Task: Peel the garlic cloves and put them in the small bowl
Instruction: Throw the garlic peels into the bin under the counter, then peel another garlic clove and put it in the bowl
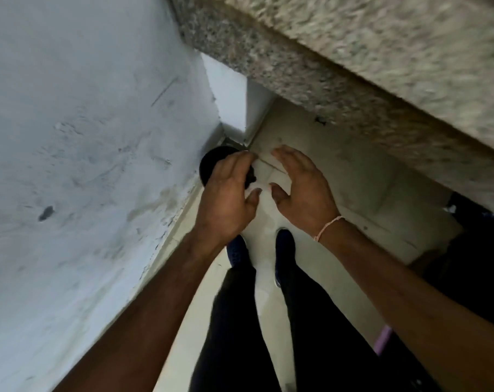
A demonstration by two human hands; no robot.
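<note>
I look straight down at the floor. My left hand (228, 193) and my right hand (302, 190) hang side by side in front of me, palms facing each other, with a small gap between them. The fingers of both are relaxed and slightly bent, and neither holds anything. A round black object (211, 162) sits on the floor in the corner, partly hidden behind my left hand. No garlic cloves and no small bowl are in sight.
A pale blue wall (84, 151) runs along the left. A speckled granite counter edge (339, 75) overhangs at the top right. My two feet in dark blue shoes (285, 250) stand on the light tiled floor (310, 148). Dark things lie under the counter at the right.
</note>
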